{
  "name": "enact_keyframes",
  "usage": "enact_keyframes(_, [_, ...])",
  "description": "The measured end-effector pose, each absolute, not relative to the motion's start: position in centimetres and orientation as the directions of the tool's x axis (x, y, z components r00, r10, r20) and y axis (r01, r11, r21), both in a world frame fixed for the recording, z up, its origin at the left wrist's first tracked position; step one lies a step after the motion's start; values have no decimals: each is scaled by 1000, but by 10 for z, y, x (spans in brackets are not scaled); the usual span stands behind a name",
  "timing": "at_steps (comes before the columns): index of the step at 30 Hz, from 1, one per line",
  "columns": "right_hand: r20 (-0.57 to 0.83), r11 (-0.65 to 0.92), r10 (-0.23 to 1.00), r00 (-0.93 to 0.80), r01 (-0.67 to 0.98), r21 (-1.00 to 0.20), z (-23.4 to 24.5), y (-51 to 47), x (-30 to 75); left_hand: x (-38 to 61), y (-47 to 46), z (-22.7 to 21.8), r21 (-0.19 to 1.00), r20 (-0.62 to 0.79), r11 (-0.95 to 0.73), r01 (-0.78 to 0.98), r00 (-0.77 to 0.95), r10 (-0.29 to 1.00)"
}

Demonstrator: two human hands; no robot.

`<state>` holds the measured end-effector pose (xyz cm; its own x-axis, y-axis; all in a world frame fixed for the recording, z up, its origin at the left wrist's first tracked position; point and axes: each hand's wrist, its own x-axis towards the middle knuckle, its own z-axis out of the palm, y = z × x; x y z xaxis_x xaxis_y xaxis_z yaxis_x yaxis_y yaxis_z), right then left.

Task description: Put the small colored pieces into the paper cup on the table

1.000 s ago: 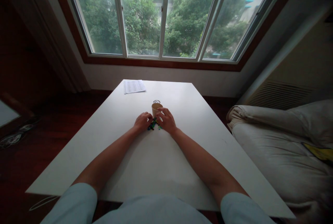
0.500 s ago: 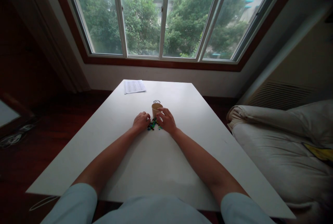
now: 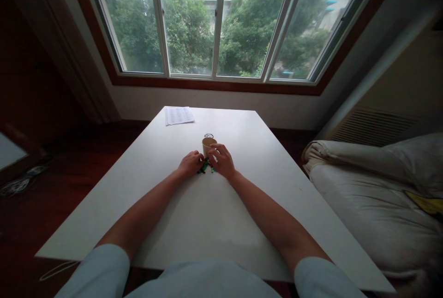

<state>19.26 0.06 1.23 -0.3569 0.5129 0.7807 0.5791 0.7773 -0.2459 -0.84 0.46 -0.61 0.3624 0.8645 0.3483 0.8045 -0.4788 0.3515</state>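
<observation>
A brown paper cup (image 3: 207, 145) stands upright on the white table (image 3: 211, 224). A small pile of green, black and yellow pieces (image 3: 206, 167) lies at its near side, too small to name. My right hand (image 3: 224, 162) is at the cup's right side, its fingers curled on the rim and the thumb lower, over the pile. On the other side, my left hand (image 3: 191, 163) reaches the pile's left part with fingers bent together. Whatever those fingertips pinch is hidden, and both hands cover part of the pieces.
Behind the cup lies a small dark-rimmed round item (image 3: 208, 135). Printed sheets (image 3: 179, 116) rest near the table's far left corner. A wide window (image 3: 214, 26) is beyond the table, and a padded pale couch (image 3: 374, 196) stands to the right.
My left hand has moved slightly right, closer to the cup and over more of the small pieces. My right hand and the cup look the same.
</observation>
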Motion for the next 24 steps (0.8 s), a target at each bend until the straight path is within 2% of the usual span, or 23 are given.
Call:
enact_keyframes(4, [805,758,520,-287,590,-279,16,-1,194,-9,4,-6,357,340,-472,806,359,869])
enact_keyframes(9, [840,683,534,-97,635,-361,11,13,208,-9,4,-4,370,351,-482,794,361,864])
enact_keyframes(12, [783,555,622,2,704,-443,1,29,220,-8,3,-4,346,350,-484,804,368,861])
enact_keyframes(15, [623,338,779,69,791,-510,-12,41,230,-8,3,-3,341,345,-482,807,369,863])
enact_keyframes(18, [500,274,866,-27,861,-428,-22,45,230,-8,3,-4,347,351,-479,806,362,864])
enact_keyframes(24, [392,298,905,-165,904,-307,-21,30,206,-8,3,-4,345,337,-469,813,359,870])
